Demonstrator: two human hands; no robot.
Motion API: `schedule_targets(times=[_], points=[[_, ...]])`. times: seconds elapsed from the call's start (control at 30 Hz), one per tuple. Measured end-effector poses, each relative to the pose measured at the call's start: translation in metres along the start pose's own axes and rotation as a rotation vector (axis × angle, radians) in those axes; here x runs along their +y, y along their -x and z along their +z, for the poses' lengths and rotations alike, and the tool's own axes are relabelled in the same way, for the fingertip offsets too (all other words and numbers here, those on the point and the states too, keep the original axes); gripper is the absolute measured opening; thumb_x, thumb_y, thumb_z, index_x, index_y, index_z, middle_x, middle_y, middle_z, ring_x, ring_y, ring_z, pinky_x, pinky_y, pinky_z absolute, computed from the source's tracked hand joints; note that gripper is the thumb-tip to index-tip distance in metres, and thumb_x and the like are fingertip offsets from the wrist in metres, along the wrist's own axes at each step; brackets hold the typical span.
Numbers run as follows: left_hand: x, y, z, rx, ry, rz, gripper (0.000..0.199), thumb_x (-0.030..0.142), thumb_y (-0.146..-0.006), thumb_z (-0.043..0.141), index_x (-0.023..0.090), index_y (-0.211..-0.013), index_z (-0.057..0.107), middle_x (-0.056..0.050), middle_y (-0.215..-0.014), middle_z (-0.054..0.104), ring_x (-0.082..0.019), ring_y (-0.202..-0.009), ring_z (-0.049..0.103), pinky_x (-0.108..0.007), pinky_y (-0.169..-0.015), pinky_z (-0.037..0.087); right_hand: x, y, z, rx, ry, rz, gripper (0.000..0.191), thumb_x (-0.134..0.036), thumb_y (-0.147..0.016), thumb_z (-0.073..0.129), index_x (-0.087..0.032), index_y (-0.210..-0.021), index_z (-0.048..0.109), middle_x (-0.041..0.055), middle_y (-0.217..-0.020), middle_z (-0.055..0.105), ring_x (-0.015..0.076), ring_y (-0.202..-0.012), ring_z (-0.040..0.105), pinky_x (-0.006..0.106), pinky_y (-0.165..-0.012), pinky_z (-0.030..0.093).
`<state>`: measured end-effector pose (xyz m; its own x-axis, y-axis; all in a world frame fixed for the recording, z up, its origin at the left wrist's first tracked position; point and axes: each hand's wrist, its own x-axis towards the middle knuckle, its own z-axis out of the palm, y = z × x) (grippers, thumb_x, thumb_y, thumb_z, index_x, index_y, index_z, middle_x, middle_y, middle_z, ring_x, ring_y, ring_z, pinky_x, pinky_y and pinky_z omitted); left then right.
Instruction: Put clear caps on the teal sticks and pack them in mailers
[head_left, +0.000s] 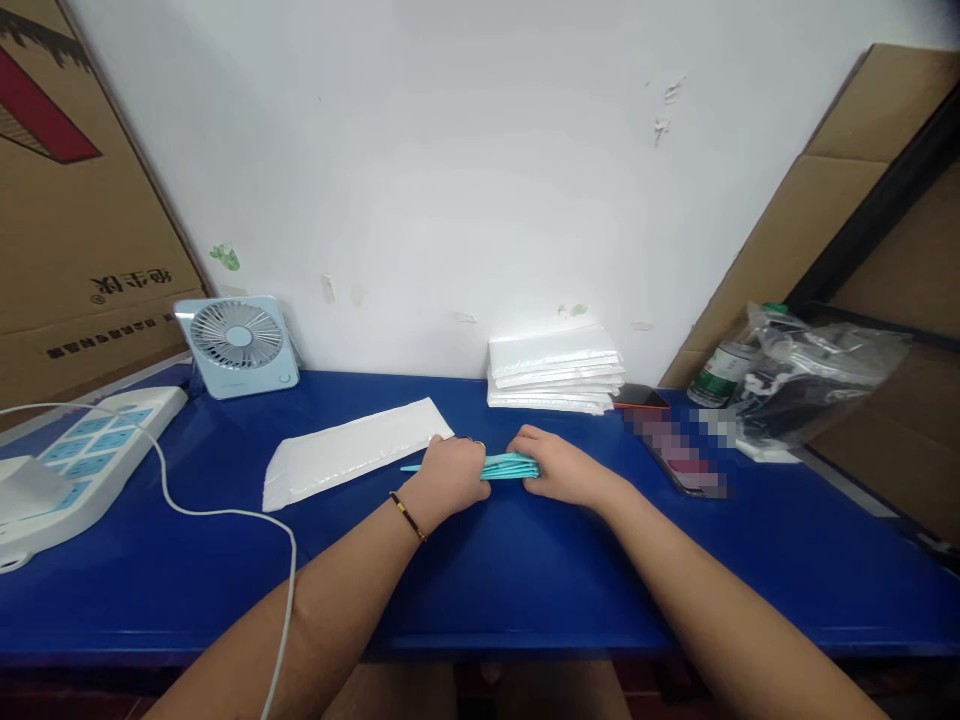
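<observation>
A thin turquoise bundle in many folded layers point(510, 466) is held level between my two hands, just above or on the blue table. My left hand point(452, 475) is closed around its left part, and a narrow pointed end sticks out past the fingers. At its right end, my right hand point(559, 467) grips the layers between thumb and fingers. Exactly what the bundle is, I cannot tell. Behind my left hand lies a flat white padded envelope point(352, 450), its right end close to my knuckles.
Against the wall sits a stack of white padded envelopes point(551, 375). To its right are phones point(679, 455), a bottle point(720, 375) and a clear plastic bag point(817, 380). A small blue fan point(240, 345) and a power strip point(97, 465) stand left; a white cable point(225, 513) crosses my left forearm.
</observation>
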<state>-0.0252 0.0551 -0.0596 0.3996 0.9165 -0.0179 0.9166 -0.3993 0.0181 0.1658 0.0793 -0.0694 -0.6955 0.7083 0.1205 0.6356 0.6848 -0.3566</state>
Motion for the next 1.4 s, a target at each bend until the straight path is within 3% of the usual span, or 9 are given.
schedule_targets(times=[0.33, 0.5, 0.63, 0.73, 0.97, 1.07, 1.17, 1.3, 1.4], points=[[0.0, -0.002, 0.002, -0.014, 0.013, 0.076, 0.024, 0.021, -0.072, 0.052, 0.017, -0.096, 0.053, -0.009, -0.083, 0.067, -0.026, -0.077, 0.065, -0.033, -0.063, 0.048, -0.002, 0.001, 0.0, 0.023, 0.007, -0.012, 0.022, -0.006, -0.068, 0.052, -0.019, -0.083, 0.059, 0.0011, -0.082, 0.059, 0.0141, -0.072, 0.054, 0.023, -0.064, 0.038], [-0.004, -0.006, 0.004, 0.032, 0.062, 0.081, 0.02, 0.024, -0.077, 0.049, 0.02, -0.097, 0.052, -0.007, -0.084, 0.066, -0.025, -0.079, 0.065, -0.032, -0.064, 0.049, 0.009, 0.006, -0.008, 0.183, -0.338, 0.029, 0.04, -0.028, -0.07, 0.067, -0.022, -0.108, 0.06, 0.0043, -0.101, 0.063, 0.0199, -0.09, 0.058, 0.029, -0.077, 0.044], [0.0, -0.008, 0.001, 0.077, 0.138, 0.076, 0.019, 0.029, -0.08, 0.048, 0.021, -0.098, 0.052, -0.007, -0.086, 0.066, -0.024, -0.08, 0.065, -0.03, -0.065, 0.048, 0.013, -0.003, 0.0, 0.497, -0.727, 0.223, 0.049, -0.052, -0.091, 0.031, -0.019, -0.116, 0.056, 0.0092, -0.109, 0.063, 0.0227, -0.105, 0.057, 0.036, -0.086, 0.045], [0.007, -0.008, 0.001, 0.096, 0.186, 0.083, 0.021, 0.029, -0.079, 0.05, 0.021, -0.098, 0.054, -0.007, -0.088, 0.067, -0.025, -0.081, 0.065, -0.031, -0.067, 0.048, -0.004, -0.013, 0.012, 0.543, -0.818, 0.245, 0.06, -0.053, -0.093, 0.014, -0.018, -0.111, 0.059, 0.0098, -0.112, 0.063, 0.0224, -0.107, 0.057, 0.038, -0.093, 0.043], [0.009, -0.01, 0.004, 0.141, 0.398, 0.162, 0.015, 0.023, -0.073, 0.054, 0.018, -0.086, 0.059, -0.005, -0.082, 0.067, -0.023, -0.075, 0.064, -0.03, -0.066, 0.048, -0.036, -0.012, 0.017, 0.412, -0.765, 0.058, 0.045, -0.051, -0.093, 0.031, -0.026, -0.125, 0.051, 0.0058, -0.13, 0.052, 0.0213, -0.123, 0.044, 0.038, -0.106, 0.032], [0.009, -0.008, -0.006, 0.292, 0.75, 0.158, 0.018, 0.029, -0.075, 0.057, 0.019, -0.09, 0.057, -0.002, -0.081, 0.065, -0.018, -0.075, 0.062, -0.027, -0.067, 0.048, -0.028, -0.008, 0.007, 0.417, -0.941, -0.007, 0.055, -0.055, -0.091, 0.031, -0.027, -0.138, 0.033, 0.0077, -0.138, 0.044, 0.0228, -0.128, 0.04, 0.041, -0.103, 0.035], [0.012, -0.004, -0.02, 0.464, 1.164, 0.116, 0.024, 0.037, -0.08, 0.055, 0.018, -0.095, 0.051, -0.001, -0.083, 0.062, -0.013, -0.074, 0.06, -0.025, -0.067, 0.048, -0.029, -0.007, 0.005, 0.337, -0.955, -0.088, 0.076, -0.051, -0.079, 0.057, -0.028, -0.142, 0.021, 0.0088, -0.141, 0.039, 0.0236, -0.126, 0.043, 0.041, -0.103, 0.037], [0.018, -0.002, -0.02, 0.549, 1.333, 0.075, 0.026, 0.038, -0.079, 0.059, 0.017, -0.09, 0.049, -0.001, -0.083, 0.059, -0.013, -0.075, 0.059, -0.026, -0.072, 0.05, -0.039, -0.014, 0.026, 0.144, -0.78, -0.07, 0.068, -0.032, -0.075, 0.067, -0.021, -0.134, 0.038, 0.0098, -0.123, 0.056, 0.0238, -0.111, 0.054, 0.04, -0.096, 0.042], [0.023, -0.005, -0.005, 0.489, 1.331, 0.051, 0.028, 0.036, -0.075, 0.063, 0.017, -0.09, 0.05, -0.002, -0.085, 0.061, -0.015, -0.078, 0.061, -0.029, -0.075, 0.051, -0.038, -0.021, 0.046, 0.187, -0.486, -0.002, 0.048, -0.023, -0.08, 0.058, -0.018, -0.126, 0.048, 0.0114, -0.117, 0.06, 0.0265, -0.113, 0.052, 0.047, -0.101, 0.035]])
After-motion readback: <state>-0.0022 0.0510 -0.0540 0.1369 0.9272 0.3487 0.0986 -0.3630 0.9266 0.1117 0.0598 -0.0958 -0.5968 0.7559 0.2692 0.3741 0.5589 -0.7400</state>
